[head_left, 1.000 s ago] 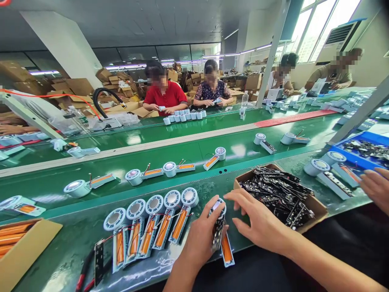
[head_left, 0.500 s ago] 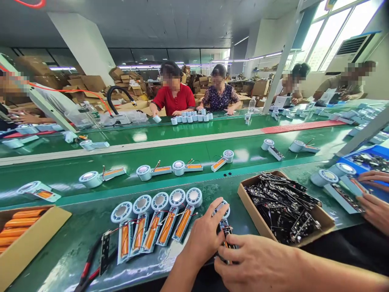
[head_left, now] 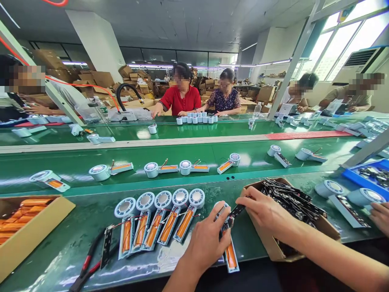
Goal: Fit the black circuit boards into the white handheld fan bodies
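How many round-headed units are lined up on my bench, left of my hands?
5: leftmost unit nearest the pliers, rightmost unit nearest your left hand, three middle units between. None looks hidden.

From here I lose the housing partly behind the left hand; left edge crops the carton, right edge a co-worker's hand.

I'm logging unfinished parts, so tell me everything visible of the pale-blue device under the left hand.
The pale-blue device looks plastic: a round head and a narrow, open handle holding an orange cylinder, with thin wires near the joint. It sits at the near edge of the workbench, handle toward the camera. The left hand grasps it, partly hiding it; the right hand holds a black circuit board close by.
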Available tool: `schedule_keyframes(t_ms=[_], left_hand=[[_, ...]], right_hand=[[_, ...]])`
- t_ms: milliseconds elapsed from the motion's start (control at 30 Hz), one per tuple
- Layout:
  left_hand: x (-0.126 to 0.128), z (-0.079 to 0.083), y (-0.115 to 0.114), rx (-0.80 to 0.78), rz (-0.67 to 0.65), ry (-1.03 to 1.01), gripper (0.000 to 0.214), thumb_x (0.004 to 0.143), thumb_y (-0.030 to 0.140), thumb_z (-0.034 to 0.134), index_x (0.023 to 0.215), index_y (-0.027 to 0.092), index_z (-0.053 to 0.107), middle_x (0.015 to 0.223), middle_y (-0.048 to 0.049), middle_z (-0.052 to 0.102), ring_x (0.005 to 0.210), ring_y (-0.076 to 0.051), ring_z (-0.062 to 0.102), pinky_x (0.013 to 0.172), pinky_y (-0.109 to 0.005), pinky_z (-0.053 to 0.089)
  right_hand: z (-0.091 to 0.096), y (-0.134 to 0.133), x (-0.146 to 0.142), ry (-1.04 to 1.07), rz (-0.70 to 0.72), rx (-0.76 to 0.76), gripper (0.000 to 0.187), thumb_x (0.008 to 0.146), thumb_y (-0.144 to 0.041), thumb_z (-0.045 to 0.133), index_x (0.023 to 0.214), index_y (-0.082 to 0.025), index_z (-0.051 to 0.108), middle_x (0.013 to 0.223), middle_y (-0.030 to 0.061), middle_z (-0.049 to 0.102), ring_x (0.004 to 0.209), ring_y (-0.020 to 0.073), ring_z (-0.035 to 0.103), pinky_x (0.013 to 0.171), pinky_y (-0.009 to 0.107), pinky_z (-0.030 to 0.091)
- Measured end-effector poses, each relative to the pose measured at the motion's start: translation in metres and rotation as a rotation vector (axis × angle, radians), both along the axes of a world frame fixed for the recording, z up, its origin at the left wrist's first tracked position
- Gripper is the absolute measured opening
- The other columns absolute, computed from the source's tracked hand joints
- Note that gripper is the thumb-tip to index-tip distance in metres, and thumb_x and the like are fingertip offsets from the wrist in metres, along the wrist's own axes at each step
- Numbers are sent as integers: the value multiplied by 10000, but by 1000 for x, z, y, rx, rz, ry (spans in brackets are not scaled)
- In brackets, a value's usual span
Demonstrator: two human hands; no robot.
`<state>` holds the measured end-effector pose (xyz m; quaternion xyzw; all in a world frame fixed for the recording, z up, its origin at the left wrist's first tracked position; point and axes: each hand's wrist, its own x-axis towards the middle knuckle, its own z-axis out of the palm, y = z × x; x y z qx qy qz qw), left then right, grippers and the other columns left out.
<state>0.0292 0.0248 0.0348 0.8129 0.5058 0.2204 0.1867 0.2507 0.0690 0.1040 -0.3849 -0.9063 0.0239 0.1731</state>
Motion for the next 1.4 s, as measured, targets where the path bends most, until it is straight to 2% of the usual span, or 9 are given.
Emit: schedule_keyframes(t_ms=[200, 367, 467, 567, 633, 733, 900, 1133, 1400], left_hand=[[1, -4, -1, 28, -19, 25, 611, 933, 211, 490, 1522, 299, 352, 1611, -86, 388, 1225, -314, 650, 884, -496, 619], [1, -12, -2, 64, -6, 7, 586, 943, 226, 498, 1511, 286, 367, 1599, -97, 409, 1248, -310, 637, 893, -491, 622], [0, -19, -1, 92, -12, -41, 566, 955, 254, 533, 1501, 264, 382, 1593, -102, 418, 1305, -292, 594, 960, -471, 598], [0, -24, -1, 126, -24, -113, 512, 990, 264, 519, 1489, 253, 406, 1574, -109, 445, 1347, -248, 558, 1019, -410, 567], [2, -26, -1, 147, -11, -136, 479, 1001, 239, 500, 1475, 248, 431, 1558, -115, 468, 1356, -240, 549, 1021, -398, 566], [4, -28, -1, 139, 23, -137, 483, 991, 221, 516, 1468, 254, 446, 1547, -109, 485, 1363, -253, 541, 1013, -425, 572], [6, -31, -2, 66, 53, -159, 547, 973, 242, 562, 1496, 282, 407, 1569, -113, 451, 1326, -267, 578, 965, -450, 600], [4, -33, -4, -41, 84, -285, 513, 1009, 223, 472, 1512, 290, 399, 1605, -96, 374, 1393, -230, 502, 1106, -413, 496], [4, -29, -4, -115, 119, -372, 457, 1029, 242, 389, 1475, 301, 467, 1593, -89, 369, 1433, -246, 439, 1158, -463, 430]], right_hand=[[-5, -1, 3, -389, 166, 504, 412, 938, -65, 477, 1335, -131, 567, 1279, 188, 585, 1104, 322, 583, 878, 465, 515], [-1, 4, -7, -495, 270, 647, 380, 937, -90, 455, 1283, -25, 599, 1226, 189, 632, 1152, 358, 541, 1010, 531, 408], [7, -1, -12, -569, 321, 560, 362, 910, -112, 490, 1241, -41, 620, 968, 158, 689, 1003, 330, 593, 1014, 523, 402], [10, -14, -14, -593, 328, 349, 440, 847, -110, 580, 1286, -141, 585, 728, 42, 613, 703, 248, 575, 824, 436, 482], [7, -24, -13, -582, 278, 256, 548, 790, -108, 642, 1326, -175, 550, 802, 43, 615, 680, 227, 578, 709, 384, 478], [2, -32, -9, -611, 221, 252, 642, 773, -97, 662, 1391, -140, 495, 940, 86, 628, 719, 240, 617, 616, 365, 452], [-6, -38, -2, -594, 222, 192, 667, 840, -43, 593, 1466, -184, 410, 883, 29, 618, 614, 206, 625, 543, 340, 412], [-33, -53, -13, -328, -154, -57, 332, 1067, -307, 407, 1356, -174, 505, 845, 41, 697, 636, 219, 709, 512, 302, 393], [-32, -62, -21, -80, -178, -340, 265, 1068, -280, 376, 1160, -202, 612, 800, 36, 696, 739, 212, 712, 642, 279, 473]])
